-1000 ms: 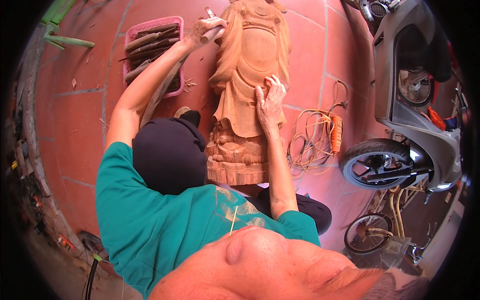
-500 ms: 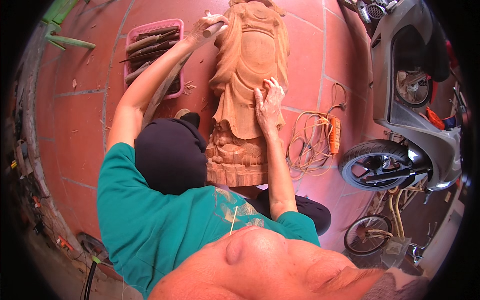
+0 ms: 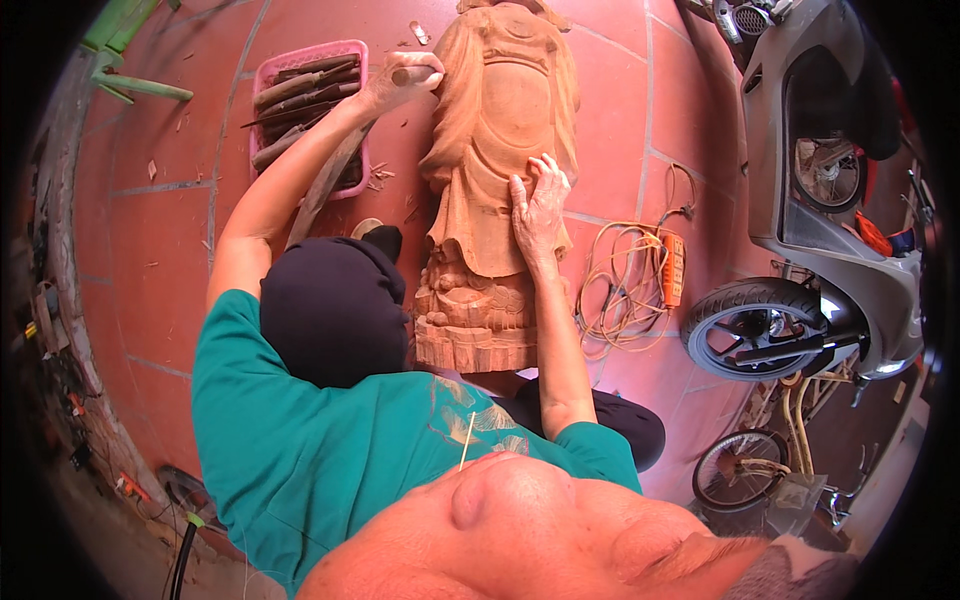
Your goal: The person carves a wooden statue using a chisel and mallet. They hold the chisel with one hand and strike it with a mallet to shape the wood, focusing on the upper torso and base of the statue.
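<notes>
A carved wooden statue (image 3: 515, 110) of a robed figure lies lengthwise on the floor in front of me, its carved base (image 3: 475, 340) toward me. My left hand (image 3: 400, 85) is closed around a round wooden tool handle (image 3: 412, 75) at the statue's upper left edge. The tool's working end is hidden. On the lower robe rests my right hand (image 3: 540, 205), palm down, fingers loosely stretched and holding nothing. Under my left forearm a long brown wooden piece (image 3: 330, 185) slants down toward my knee (image 3: 335, 310).
Left of the statue, a pink basket (image 3: 262, 75) holds several wooden-handled tools. A coiled cable (image 3: 605, 290) with an orange power strip (image 3: 672, 270) lies at the right. Farther right stand a grey motorbike (image 3: 780, 200) and a bicycle (image 3: 740, 470). Green legs (image 3: 140, 82) show upper left.
My left hand has moved down and slightly left with the tool handle, uncovering a pale chip on the floor. My right hand stays in place on the statue.
</notes>
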{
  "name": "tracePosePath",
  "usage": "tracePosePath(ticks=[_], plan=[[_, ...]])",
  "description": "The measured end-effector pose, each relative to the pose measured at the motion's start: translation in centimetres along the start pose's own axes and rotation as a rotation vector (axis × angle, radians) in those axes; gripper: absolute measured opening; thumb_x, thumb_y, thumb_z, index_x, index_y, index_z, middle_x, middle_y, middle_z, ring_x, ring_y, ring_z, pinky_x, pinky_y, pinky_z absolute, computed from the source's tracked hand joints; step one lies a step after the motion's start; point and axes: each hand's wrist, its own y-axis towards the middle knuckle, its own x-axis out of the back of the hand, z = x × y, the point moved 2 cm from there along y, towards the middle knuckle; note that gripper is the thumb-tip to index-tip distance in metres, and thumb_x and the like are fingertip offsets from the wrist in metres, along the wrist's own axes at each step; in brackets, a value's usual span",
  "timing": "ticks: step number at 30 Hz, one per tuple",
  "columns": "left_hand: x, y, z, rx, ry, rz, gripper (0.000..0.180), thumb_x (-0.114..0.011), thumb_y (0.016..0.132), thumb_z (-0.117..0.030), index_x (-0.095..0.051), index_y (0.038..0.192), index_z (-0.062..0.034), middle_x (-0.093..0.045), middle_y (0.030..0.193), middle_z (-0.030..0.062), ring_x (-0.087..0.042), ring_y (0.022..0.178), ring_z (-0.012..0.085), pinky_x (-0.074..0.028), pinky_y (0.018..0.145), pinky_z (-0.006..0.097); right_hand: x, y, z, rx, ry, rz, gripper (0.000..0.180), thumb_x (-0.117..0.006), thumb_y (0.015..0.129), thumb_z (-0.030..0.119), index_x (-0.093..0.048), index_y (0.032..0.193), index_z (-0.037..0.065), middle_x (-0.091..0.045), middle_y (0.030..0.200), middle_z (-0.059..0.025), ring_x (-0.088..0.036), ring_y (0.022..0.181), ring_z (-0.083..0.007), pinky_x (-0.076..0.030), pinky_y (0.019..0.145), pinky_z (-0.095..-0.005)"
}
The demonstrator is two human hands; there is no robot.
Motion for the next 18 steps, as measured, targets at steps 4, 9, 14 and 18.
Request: tracePosePath(ticks=[4, 9, 14, 18], plan=[[-0.4, 2.4, 0.4, -0.064, 0.084, -0.174, 0.01, -0.069, 0.092, -0.006, -0.068, 0.102, -0.0048, -0.07, 0.091, 0.0067, -0.068, 0.076, 0.0211, -0.054, 0.07, 0.031, 0.1, 0.0, -0.3, 0.021, -0.025, 0.001, 0.046, -0.072, 0.095, 0.027, -0.057, 0.132, 0.004, -0.051, 0.142, -0.0193, -0.044, 0.135, -0.0383, -0.037, 0.114, -0.0498], [-2.2, 3.5, 3.0, -0.211, 0.182, -0.273, 0.014, -0.071, 0.09, -0.005, -0.065, 0.103, -0.0051, -0.069, 0.091, 0.0092, -0.069, 0.077, 0.0279, -0.055, 0.071, 0.033, 0.2, -0.1, 0.1, 0.001, 0.004, 0.016, 0.045, -0.071, 0.096, 0.027, -0.057, 0.132, 0.004, -0.05, 0.143, -0.0191, -0.044, 0.135, -0.0383, -0.036, 0.114, -0.0495], [-1.6, 1.6, 0.8, -0.197, 0.092, -0.186, 0.012, -0.07, 0.091, -0.006, -0.065, 0.102, -0.0038, -0.068, 0.088, 0.0126, -0.069, 0.08, 0.0289, -0.055, 0.071, 0.035, 0.1, -0.1, -0.1, 0.011, -0.022, -0.002, 0.045, -0.071, 0.096, 0.028, -0.057, 0.132, 0.004, -0.051, 0.142, -0.0186, -0.044, 0.135, -0.0381, -0.036, 0.114, -0.0494], [-0.6, -0.2, -0.2, -0.182, 0.084, -0.132, 0.011, -0.07, 0.09, -0.008, -0.066, 0.099, -0.0025, -0.068, 0.085, 0.0139, -0.07, 0.079, 0.0295, -0.056, 0.071, 0.036, 0.1, 0.0, 0.0, 0.012, -0.034, -0.009, 0.045, -0.071, 0.096, 0.028, -0.057, 0.132, 0.005, -0.051, 0.142, -0.0186, -0.045, 0.135, -0.038, -0.036, 0.114, -0.0494]])
